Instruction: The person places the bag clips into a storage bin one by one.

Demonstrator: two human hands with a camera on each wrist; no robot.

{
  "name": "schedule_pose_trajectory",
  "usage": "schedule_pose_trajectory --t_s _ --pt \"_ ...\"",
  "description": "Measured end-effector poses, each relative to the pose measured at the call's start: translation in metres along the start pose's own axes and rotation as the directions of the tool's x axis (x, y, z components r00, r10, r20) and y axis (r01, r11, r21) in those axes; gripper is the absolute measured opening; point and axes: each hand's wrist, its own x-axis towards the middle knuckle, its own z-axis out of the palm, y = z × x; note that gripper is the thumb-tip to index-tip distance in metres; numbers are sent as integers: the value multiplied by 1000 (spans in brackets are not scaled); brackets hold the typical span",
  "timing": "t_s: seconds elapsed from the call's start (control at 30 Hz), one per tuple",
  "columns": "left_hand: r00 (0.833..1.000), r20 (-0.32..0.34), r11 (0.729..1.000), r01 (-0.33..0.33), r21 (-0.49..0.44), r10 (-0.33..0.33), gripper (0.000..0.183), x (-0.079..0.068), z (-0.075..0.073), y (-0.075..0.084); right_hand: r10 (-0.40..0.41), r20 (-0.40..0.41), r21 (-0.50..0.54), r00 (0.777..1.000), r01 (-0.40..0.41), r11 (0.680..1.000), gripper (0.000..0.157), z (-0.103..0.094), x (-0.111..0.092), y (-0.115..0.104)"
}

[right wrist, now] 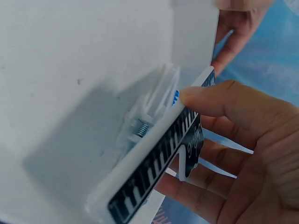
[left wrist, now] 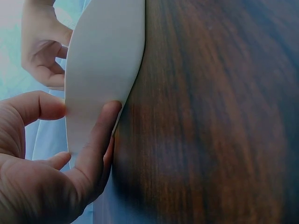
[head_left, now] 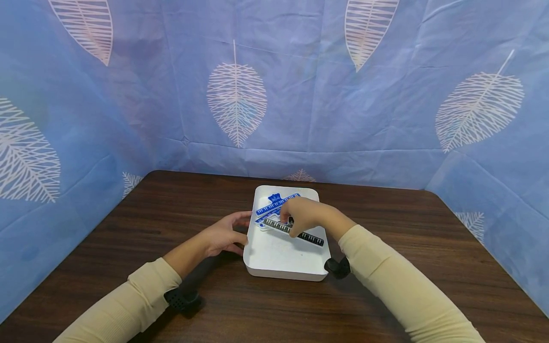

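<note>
My right hand [head_left: 300, 214] holds a black sheet music clip [head_left: 310, 238] printed with piano keys, slanted over the white tray [head_left: 287, 262]. In the right wrist view, the thumb is on the long edge of the black clip [right wrist: 154, 163] and the fingers are behind it. Blue piano-key clips [head_left: 276, 205] lie overlapping in the tray's far left part, partly hidden by the right hand. Beneath the black clip, a clear clip part with a metal spring [right wrist: 141, 128] shows. Against the tray's left wall, my left hand [head_left: 223, 236] rests its spread fingers, touching the side and rim.
The tray stands on a dark wooden table [head_left: 193, 190]. A blue cloth [head_left: 300, 109] with white leaf patterns hangs behind the table and along both sides. Black wrist cameras [head_left: 182, 301] sit at both sleeves, the right one close to the tray's near right corner.
</note>
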Motion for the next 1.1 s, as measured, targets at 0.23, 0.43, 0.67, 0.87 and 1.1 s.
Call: schedule_pose_trajectory --t_s 0.23,0.43,0.67,0.87,1.1 --pt "1000 0 1000 -2 -3 2 90 0 1 0 13 65 -17 998 -12 1000 22 8 2 -9" --pt "1000 -1 1000 -1 -6 1 90 0 1 0 -8 105 -61 994 15 998 24 11 0 -17" --pt "1000 3 1000 -7 -11 7 90 0 1 0 -41 141 -83 989 53 995 25 12 -2 -23" --pt "1000 4 1000 -5 -13 6 89 0 1 0 -61 124 -113 990 76 991 25 13 -4 -26" --pt "1000 -3 1000 1 -14 -1 89 0 2 1 -65 98 -133 993 78 988 25 15 -4 -26"
